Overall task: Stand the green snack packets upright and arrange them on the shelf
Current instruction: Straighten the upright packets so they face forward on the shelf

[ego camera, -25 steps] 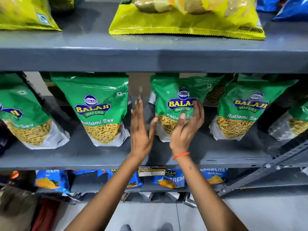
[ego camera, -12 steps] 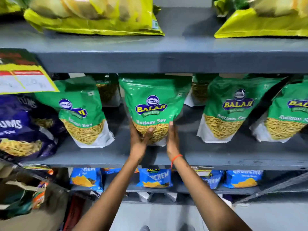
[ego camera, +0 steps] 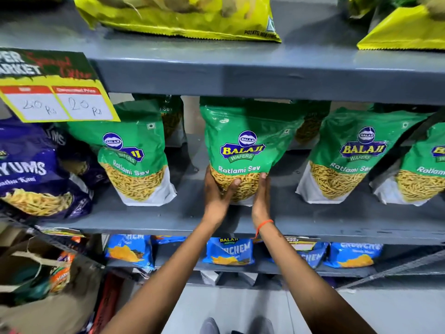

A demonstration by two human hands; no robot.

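We seat the packet [ego camera: 243, 150] upright on the shelf [ego camera: 313, 218], left hand [ego camera: 216, 192] and right hand [ego camera: 261, 196] fingers clasping its base; next, release gently.

The middle shelf [ego camera: 337, 220] carries a row of Ratlami Sev packets. The central packet [ego camera: 243, 145] is stood upright near the front edge, clasped low down between the left hand [ego camera: 218, 191] and the right hand [ego camera: 261, 196]. To its left a second packet [ego camera: 134, 165] is set, and further left, at the shelf's left end, a Yums packet [ego camera: 31, 174] is leaned. To the right two more packets [ego camera: 354, 160] [ego camera: 423, 169] are placed. Behind the row, further packets [ego camera: 172, 114] are kept toward the back. Above the left end a price card [ego camera: 55, 92] is hung from the upper shelf [ego camera: 265, 75], on which potato wafer bags [ego camera: 183, 18] are laid. On the lower shelf [ego camera: 265, 270], Crunchem packets [ego camera: 228, 251] are kept.
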